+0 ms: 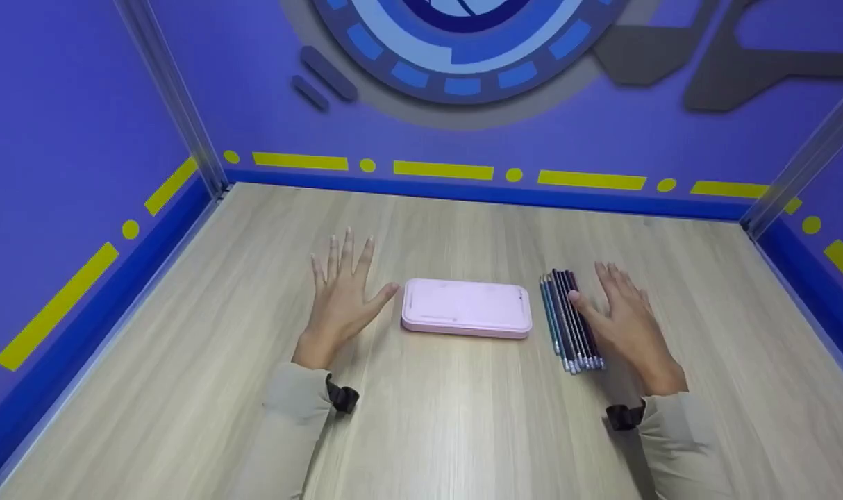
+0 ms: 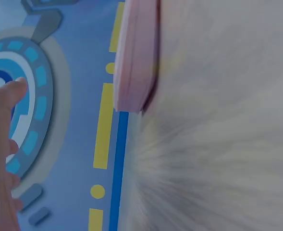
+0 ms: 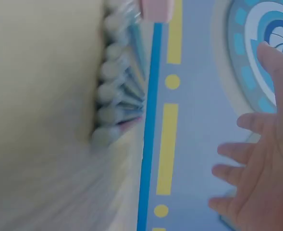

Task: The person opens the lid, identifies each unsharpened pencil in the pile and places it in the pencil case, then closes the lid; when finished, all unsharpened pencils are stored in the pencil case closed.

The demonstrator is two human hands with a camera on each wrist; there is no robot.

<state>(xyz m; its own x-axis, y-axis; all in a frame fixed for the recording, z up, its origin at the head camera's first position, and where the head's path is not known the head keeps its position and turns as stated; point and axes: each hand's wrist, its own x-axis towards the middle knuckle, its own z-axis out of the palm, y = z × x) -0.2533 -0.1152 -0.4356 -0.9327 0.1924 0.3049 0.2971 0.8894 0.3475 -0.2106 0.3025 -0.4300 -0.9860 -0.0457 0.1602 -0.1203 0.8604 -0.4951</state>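
Note:
A pink pencil case [image 1: 466,307], its lid down, lies flat on the wooden table. To its left is my left hand [image 1: 341,300], fingers straight and spread, the thumb tip close to the case's left end. Right of the case lies a row of several pencils [image 1: 566,323], dark and teal, side by side with their eraser ends towards me. My right hand [image 1: 624,318] is just right of the pencils, its fingers extended and its thumb over them in the head view. In the right wrist view the hand appears raised, apart from the pencils [image 3: 112,91], holding nothing.
The pale wooden table [image 1: 421,430] is bounded by blue panels [image 1: 456,149] with yellow markings at the back and both sides. Metal posts [image 1: 178,97] stand at the back corners. A black wrist strap [image 1: 343,394] is on each sleeve.

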